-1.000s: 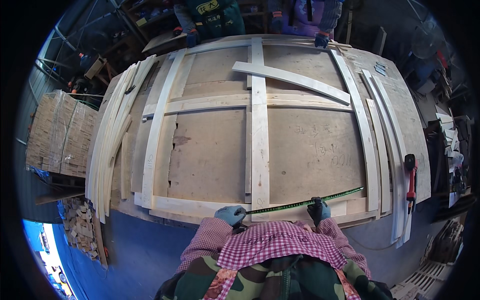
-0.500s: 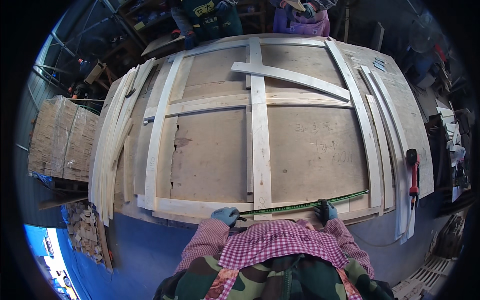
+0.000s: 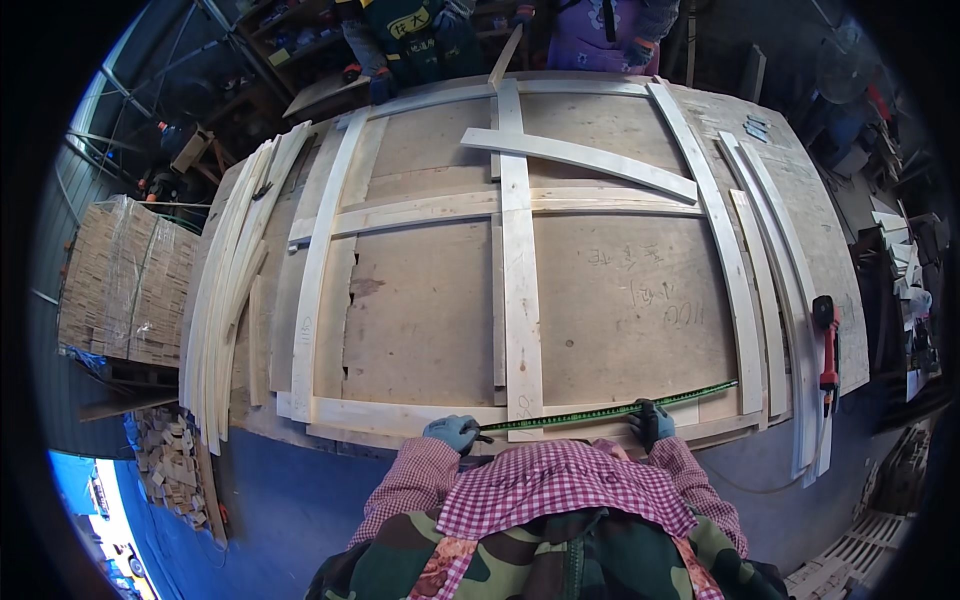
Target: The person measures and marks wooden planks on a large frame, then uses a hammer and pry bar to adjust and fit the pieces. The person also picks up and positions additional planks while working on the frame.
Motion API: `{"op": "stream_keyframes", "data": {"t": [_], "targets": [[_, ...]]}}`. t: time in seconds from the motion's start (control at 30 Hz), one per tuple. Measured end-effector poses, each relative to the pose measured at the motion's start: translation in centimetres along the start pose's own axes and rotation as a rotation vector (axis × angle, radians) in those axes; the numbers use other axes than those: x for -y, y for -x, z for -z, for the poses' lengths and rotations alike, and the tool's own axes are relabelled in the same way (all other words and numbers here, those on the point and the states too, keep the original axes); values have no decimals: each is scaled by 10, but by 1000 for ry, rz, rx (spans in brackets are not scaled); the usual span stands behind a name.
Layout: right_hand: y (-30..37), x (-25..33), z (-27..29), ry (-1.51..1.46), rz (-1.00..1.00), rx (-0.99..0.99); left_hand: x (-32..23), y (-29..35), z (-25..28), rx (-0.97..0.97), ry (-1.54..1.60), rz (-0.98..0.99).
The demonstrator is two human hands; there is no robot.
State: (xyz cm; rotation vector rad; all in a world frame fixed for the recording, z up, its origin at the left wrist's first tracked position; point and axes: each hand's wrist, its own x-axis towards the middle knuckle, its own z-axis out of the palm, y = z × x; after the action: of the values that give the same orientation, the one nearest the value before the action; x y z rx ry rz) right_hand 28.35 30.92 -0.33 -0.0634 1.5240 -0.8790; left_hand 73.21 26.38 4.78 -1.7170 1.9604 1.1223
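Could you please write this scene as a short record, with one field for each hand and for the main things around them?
Left hand: gloved, closed on the left end of the tape measure
Right hand: gloved, gripping the tape partway along
Tape measure: green and black, running past the right hand
Wooden frame: pale planks on the worktable
Loose plank: slanting across the frame's far half
Power tool: red and black, at the table's right side
Co-workers: two, at the far edge

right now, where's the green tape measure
Lower centre, head view: the tape measure runs from the left hand past the right hand, over the near board.
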Motion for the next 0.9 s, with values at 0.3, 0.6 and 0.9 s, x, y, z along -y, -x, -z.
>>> {"op": "stream_keyframes", "data": {"t": [0.3, 0.6, 0.9], "targets": [[1, 1, -3, -31, -12, -37, -1, 0, 1, 7, 22, 7], [0, 2, -3, -80, -49, -50, 0, -1, 1, 1, 38, 5], [13, 7, -18, -45, -15, 80, 9, 6, -2, -74, 137, -21]]}}
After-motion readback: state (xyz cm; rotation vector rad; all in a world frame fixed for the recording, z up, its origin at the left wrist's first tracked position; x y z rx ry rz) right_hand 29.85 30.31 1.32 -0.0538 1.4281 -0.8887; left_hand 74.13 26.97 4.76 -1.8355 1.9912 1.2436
